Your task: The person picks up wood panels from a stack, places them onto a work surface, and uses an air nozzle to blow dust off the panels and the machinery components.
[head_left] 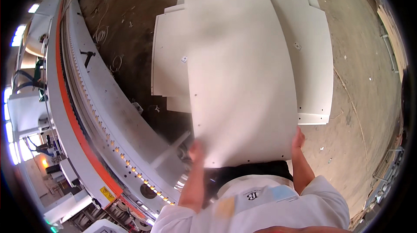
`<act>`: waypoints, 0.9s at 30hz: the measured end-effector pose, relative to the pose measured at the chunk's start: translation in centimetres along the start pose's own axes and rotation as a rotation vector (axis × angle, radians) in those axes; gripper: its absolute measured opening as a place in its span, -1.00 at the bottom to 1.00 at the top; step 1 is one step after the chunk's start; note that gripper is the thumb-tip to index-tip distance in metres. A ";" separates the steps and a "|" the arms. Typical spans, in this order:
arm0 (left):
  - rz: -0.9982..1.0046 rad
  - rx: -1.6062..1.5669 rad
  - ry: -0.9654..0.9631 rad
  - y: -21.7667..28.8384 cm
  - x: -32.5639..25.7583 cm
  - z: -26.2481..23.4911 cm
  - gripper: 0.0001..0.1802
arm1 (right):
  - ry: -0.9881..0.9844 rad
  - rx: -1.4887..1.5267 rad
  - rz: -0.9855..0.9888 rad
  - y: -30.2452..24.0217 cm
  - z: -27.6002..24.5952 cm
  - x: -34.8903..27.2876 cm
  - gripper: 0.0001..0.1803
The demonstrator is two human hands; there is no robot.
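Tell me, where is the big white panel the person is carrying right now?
In the head view, the white panel is centre frame, gripped at its near corners by the left hand and right hand, above the panel stack.

Single head-worn fisheye view, steeply downward, close above a white panel (241, 77).

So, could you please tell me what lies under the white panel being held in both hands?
Under the held white panel lies a stack of white panels on the floor, their edges showing on both sides. The stack's middle is covered, so anything there cannot be seen.
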State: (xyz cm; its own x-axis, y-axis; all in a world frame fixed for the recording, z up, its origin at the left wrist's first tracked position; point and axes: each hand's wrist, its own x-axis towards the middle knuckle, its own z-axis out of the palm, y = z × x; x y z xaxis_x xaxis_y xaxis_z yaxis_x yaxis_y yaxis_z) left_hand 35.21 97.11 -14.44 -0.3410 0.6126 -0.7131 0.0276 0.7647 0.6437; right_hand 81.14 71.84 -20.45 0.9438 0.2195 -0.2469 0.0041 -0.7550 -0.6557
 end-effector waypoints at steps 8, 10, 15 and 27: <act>0.113 -0.092 0.198 1.5 3.9 -3.7 -0.50 | -0.331 -0.348 0.210 -7.5 7.5 2.0 -0.14; 0.055 0.150 0.158 0.4 8.4 -7.8 -0.48 | -0.382 -0.383 0.166 -12.3 8.3 -0.6 -0.15; 0.344 0.544 0.288 2.5 16.9 -13.6 -0.29 | -0.556 -0.337 0.092 -14.5 13.5 -5.8 -0.26; 0.591 1.181 0.002 13.4 24.6 -0.9 -0.60 | -0.757 -0.287 0.053 -18.1 14.8 -7.6 -0.45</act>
State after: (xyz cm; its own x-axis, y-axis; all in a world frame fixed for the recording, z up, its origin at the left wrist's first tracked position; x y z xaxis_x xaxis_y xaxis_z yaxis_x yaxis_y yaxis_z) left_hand 26.38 122.29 -23.13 0.0038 0.9124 -0.4094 0.9691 0.0977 0.2267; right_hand 68.96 92.96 -17.26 0.4658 0.4603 -0.7557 0.1479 -0.8825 -0.4464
